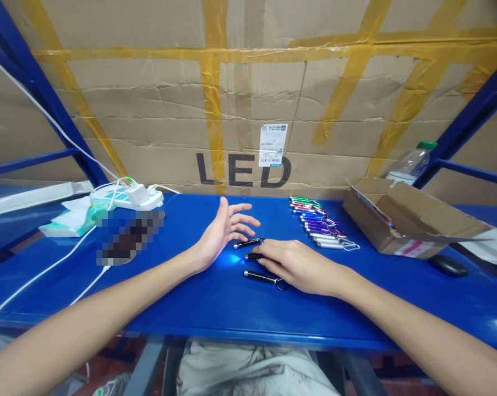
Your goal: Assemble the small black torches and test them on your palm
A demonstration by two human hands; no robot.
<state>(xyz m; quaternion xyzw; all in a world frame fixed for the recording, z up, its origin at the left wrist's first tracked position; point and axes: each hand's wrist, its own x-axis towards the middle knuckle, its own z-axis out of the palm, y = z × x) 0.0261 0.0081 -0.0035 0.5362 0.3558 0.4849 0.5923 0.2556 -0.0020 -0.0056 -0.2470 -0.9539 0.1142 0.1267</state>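
Note:
My left hand (225, 228) rests on its edge on the blue table (215, 308), palm turned right, fingers spread and empty. My right hand (300, 267) lies palm down with its fingers closed on a small black keychain flashlight (253, 256) that throws a blue-white spot of light onto the table by my left palm. A second black flashlight (248, 242) lies just beyond my fingertips. A third (263, 278), with a key ring, lies on the table beside my right thumb.
A row of several coloured and silver keychain flashlights (318, 225) lies at the back right, next to an open cardboard box (409, 223). A black mouse (448, 265) sits at the right. A power strip (126, 197), white cables, tissues and a blurred object sit at the left.

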